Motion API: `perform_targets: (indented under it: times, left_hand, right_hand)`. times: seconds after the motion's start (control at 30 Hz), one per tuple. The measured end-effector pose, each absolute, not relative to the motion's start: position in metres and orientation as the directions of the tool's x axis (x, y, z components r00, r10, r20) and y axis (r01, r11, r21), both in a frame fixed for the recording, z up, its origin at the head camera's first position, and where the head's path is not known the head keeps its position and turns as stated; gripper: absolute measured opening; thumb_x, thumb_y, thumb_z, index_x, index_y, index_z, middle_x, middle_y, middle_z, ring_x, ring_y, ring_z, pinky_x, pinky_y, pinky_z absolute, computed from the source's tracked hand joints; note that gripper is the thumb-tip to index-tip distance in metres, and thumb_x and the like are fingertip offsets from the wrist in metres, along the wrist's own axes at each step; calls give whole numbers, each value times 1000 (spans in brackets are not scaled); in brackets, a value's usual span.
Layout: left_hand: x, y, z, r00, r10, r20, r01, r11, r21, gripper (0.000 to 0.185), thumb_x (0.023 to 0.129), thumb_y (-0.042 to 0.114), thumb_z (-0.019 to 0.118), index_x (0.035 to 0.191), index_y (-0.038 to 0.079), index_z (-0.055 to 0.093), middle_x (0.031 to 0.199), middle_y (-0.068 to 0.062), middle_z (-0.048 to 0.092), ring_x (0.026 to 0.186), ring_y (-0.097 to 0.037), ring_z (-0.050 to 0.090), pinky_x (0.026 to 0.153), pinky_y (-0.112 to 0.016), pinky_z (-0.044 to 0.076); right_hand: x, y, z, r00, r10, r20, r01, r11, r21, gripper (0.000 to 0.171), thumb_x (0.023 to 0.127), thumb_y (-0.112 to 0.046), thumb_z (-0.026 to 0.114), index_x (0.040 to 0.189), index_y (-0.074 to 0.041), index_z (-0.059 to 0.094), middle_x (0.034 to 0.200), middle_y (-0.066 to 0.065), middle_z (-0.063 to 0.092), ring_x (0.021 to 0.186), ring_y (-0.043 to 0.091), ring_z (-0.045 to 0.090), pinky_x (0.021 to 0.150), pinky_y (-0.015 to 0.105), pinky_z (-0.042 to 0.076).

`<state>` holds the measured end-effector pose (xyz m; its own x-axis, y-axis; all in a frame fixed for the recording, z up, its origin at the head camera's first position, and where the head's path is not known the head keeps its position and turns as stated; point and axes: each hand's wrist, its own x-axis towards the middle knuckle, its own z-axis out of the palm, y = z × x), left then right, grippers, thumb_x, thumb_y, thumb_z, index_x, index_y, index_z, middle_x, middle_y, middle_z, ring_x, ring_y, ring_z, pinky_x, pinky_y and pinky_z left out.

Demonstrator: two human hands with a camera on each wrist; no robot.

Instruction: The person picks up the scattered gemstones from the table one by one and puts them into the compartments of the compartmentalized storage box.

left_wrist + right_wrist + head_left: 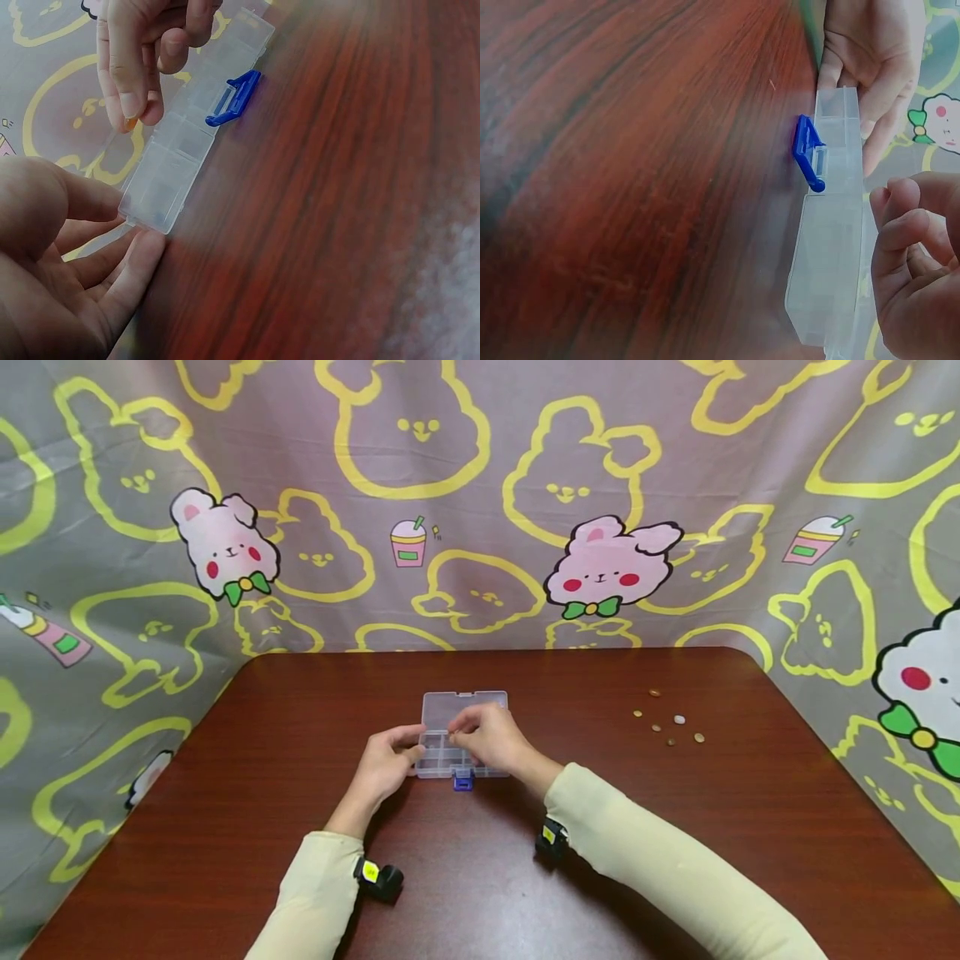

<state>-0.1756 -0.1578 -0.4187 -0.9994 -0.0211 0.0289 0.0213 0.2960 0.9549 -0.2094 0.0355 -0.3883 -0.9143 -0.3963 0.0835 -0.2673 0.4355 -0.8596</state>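
Note:
A clear plastic compartment box (432, 767) stands on the table with its lid (442, 708) raised at the back and its blue latch (462, 781) hanging at the front. My left hand (384, 764) holds the box by its left end, thumb and fingers around the corner in the left wrist view. Over the open compartments, my right hand (491, 739) pinches a small orange stone (131, 124) between thumb and fingertips. The fingers hide most of that stone. In the right wrist view the box's front wall (826, 262) stands beside the right fingers.
Several small stones lie loose on the table at the right, among them a white stone (678, 720) and a brown stone (655, 692). A patterned curtain (465, 527) rises behind the back edge of the brown table (225, 777).

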Motion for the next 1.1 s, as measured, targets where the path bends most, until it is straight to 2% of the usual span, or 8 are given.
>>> perform_targets:
  times: [0.13,0.57,1.1]
  left_hand:
    - [-177,-159,-421,-999,-20,31,24,300,954,34,92,-8,61,126,-8,64,116,-27,65,81,-18,63,60,-23,54]
    - [-178,-159,-422,-999,-24,26,17,296,955,35,92,-9,61,126,-8,64,115,-27,66,80,-17,63,60,-23,54]
    - [-178,-158,-422,-999,-32,18,7,309,951,35,92,-8,61,127,-6,64,118,-25,66,86,-19,65,63,-24,55]
  right_hand:
    - [-209,34,-388,-917,-391,74,-260,447,-856,6,88,-5,74,94,-3,75,74,2,70,42,12,53,44,22,43]
    - [-211,35,-389,-929,-366,56,-233,461,-856,8,87,-5,75,95,-2,75,74,0,70,45,14,57,41,22,44]
    - [-212,51,-388,-939,-338,66,-232,478,-847,5,87,-7,76,91,-6,74,74,2,69,46,14,56,39,27,47]
